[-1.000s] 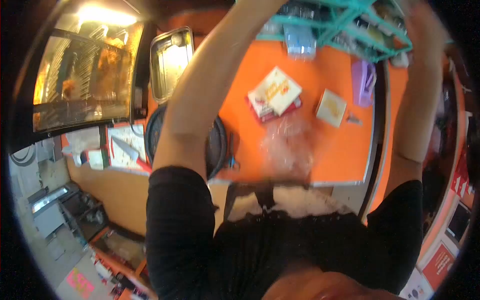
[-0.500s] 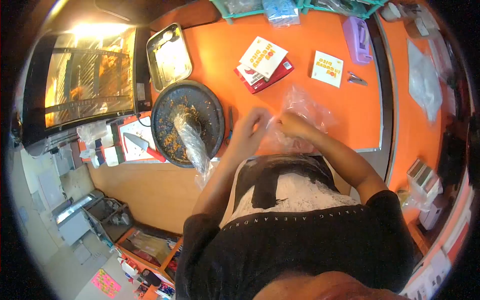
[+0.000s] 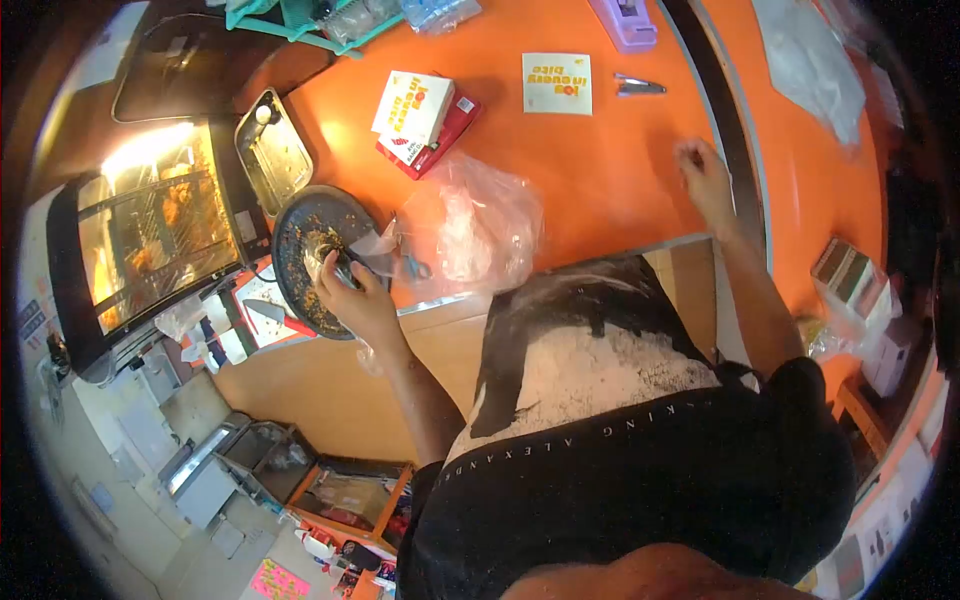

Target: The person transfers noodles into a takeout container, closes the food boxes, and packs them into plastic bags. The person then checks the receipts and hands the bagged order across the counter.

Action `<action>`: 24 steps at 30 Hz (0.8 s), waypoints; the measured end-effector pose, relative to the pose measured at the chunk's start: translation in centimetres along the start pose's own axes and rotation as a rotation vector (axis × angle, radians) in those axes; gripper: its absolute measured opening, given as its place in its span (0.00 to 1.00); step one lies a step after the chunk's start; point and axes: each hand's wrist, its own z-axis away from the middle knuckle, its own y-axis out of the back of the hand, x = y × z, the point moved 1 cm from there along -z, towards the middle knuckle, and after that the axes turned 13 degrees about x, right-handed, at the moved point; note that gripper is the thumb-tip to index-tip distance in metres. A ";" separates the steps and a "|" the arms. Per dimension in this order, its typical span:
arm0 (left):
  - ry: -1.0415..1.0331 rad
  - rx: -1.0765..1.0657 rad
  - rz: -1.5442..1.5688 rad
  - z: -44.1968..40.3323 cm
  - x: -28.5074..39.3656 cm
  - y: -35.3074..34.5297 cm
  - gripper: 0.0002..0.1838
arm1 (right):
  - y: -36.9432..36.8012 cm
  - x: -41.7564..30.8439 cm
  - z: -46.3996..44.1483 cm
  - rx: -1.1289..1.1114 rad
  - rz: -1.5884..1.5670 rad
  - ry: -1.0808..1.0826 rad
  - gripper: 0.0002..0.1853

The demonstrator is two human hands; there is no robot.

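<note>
My left hand (image 3: 360, 303) reaches over the round black tray (image 3: 305, 318) with brown crumbs on it. Its fingers close around the long plastic-wrapped object (image 3: 318, 246); what is inside the wrap I cannot make out. Just right of that hand, a clear plastic bag (image 3: 475, 225) lies puffed up on the orange counter, its narrower end stretching toward the tray. My right hand (image 3: 706, 178) is off to the right above the counter, fingers loosely curled and apart, with nothing visible in them.
White-and-red boxes (image 3: 415, 110), a white printed box (image 3: 557, 84), a small metal clip-like tool (image 3: 640, 86) and a purple holder (image 3: 628, 22) stand farther back. Left are a metal tray (image 3: 290, 175), a lit food warmer (image 3: 160, 215) and a knife (image 3: 265, 311) on a board.
My hands, together at the plastic bag before, have parted. The left has moved to the wrapped object on the black tray, the right away to the right. The view has shifted.
</note>
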 end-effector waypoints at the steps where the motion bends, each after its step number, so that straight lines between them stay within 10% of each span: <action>1: -0.056 0.040 0.039 -0.4 1.6 0.0 0.17 | -1.2 1.6 0.2 -0.003 -0.015 0.011 0.11; 4: -0.140 -0.081 0.304 -1.9 5.9 -2.9 0.31 | -4.2 2.0 0.6 -0.150 -0.213 -0.142 0.15; 6: -0.390 -0.107 0.125 -5.1 7.7 -7.5 0.44 | -8.1 -4.2 -0.1 -0.059 0.029 0.375 0.22; 10: -0.334 -0.541 -0.187 -9.5 9.6 -17.2 0.68 | -13.3 -11.0 -5.4 -0.037 0.143 0.723 0.28; 19: -0.279 -0.440 0.209 -13.5 14.5 -19.6 0.60 | -13.3 -7.5 -12.6 -0.134 0.450 0.841 0.19; 21: -0.438 -0.516 0.223 -13.2 17.4 -21.2 0.59 | -10.2 -8.5 -13.0 -0.359 0.341 0.596 0.16; 24: -0.500 -0.549 0.220 -11.4 19.6 -26.8 0.61 | -7.4 -7.5 -15.6 0.191 -0.017 0.305 0.12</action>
